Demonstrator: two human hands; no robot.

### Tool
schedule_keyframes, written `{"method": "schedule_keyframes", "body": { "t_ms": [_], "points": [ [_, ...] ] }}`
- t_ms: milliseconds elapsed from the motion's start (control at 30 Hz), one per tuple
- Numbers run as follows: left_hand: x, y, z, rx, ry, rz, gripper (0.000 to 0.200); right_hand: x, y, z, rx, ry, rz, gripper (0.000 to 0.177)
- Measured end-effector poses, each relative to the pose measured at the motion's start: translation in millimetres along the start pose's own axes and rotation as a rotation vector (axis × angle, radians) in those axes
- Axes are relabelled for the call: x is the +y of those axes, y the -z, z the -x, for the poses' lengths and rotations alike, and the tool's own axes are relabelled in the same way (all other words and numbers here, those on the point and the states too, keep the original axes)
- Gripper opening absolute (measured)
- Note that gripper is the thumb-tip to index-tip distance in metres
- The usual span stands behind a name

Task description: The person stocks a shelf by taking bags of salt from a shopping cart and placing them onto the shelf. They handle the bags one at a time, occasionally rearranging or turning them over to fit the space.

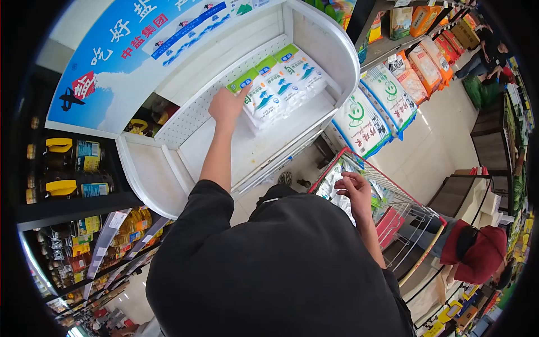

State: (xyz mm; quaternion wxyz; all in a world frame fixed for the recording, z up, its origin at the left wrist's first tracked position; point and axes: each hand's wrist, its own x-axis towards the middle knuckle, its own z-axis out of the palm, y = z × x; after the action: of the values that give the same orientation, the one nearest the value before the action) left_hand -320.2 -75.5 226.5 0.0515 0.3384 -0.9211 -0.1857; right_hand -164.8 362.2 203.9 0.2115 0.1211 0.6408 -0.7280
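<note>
White-and-green salt packets (283, 84) lie side by side in rows on the white display shelf (213, 149). My left hand (227, 106) is at the left end of the row, its thumb over the green top of the leftmost salt packet (259, 101) and its other fingers curled by the edge, partly hidden. To the right, my right hand (356, 194) hangs over the shopping cart (415, 210), fingers loosely bent and apart, with nothing seen in them. Silvery-white packs (341, 201) lie in the cart under that hand.
Large rice bags (359, 123) are stacked to the right of the display. Oil bottles (70, 188) fill the shelves on the left. A blue sign (112, 62) rises behind the display. A person in a red top (477, 253) bends beyond the cart; another person (494, 56) is farther back.
</note>
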Motion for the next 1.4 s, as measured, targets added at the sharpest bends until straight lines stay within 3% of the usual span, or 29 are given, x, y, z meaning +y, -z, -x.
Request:
{"method": "schedule_keyframes", "body": {
  "t_ms": [33,100,133,200,300,533,833,967,1067,1133,1167,1233,1300,1400],
  "points": [
    [1.1,-1.9,6.5,0.001,-0.007,-0.002,0.066,-1.1,-1.0,0.0,0.004,0.003,-0.005,0.027],
    [0.8,-8.3,19.3,0.324,-0.378,0.001,0.072,-3.1,-4.2,2.6,0.011,-0.011,-0.002,0.026],
    [6.3,-11.9,27.6,0.319,-0.383,-0.001,0.072,-1.6,-4.4,3.4,0.016,-0.014,-0.006,0.026],
    [22.2,-20.8,43.1,0.190,-0.829,0.107,0.087,-0.7,-4.7,1.1,0.013,-0.016,0.005,0.026],
    [27.0,-33.1,55.5,0.041,-0.839,0.017,0.096,-1.8,-5.9,-0.3,0.009,-0.015,0.009,0.025],
    [26.9,-44.5,47.4,-0.004,-0.809,-0.059,0.103,1.4,0.9,4.8,0.043,-0.005,0.005,0.027],
    [43.3,-27.4,49.8,-0.117,-0.868,-0.201,0.133,31.6,36.0,14.2,0.136,-0.060,-0.079,0.031],
    [42.9,-31.6,49.2,-0.140,-0.938,-0.098,0.122,58.2,60.1,11.5,0.209,-0.115,0.011,0.035],
    [80.4,-19.4,92.9,0.160,-1.343,0.029,0.070,119.0,100.1,4.6,0.271,-0.076,-0.004,0.039],
    [90.4,-28.1,135.9,0.019,-1.328,0.262,0.044,158.1,120.9,12.0,0.331,-0.182,-0.136,0.036],
    [95.5,-41.9,153.0,-0.019,-1.354,0.277,0.044,173.3,130.1,16.7,0.404,-0.245,-0.164,0.035],
    [104.3,-64.5,191.4,-0.365,-1.571,0.220,0.028,214.1,157.8,20.5,0.479,-0.359,-0.167,0.035],
    [108.5,-82.4,220.5,-0.570,-1.723,0.025,0.026,252.6,180.9,26.3,0.533,-0.413,-0.204,0.034],
    [102.6,-106.6,254.6,-0.769,-1.703,-0.054,0.026,324.8,220.2,23.8,0.653,-0.511,-0.337,0.029]
  ]
}}
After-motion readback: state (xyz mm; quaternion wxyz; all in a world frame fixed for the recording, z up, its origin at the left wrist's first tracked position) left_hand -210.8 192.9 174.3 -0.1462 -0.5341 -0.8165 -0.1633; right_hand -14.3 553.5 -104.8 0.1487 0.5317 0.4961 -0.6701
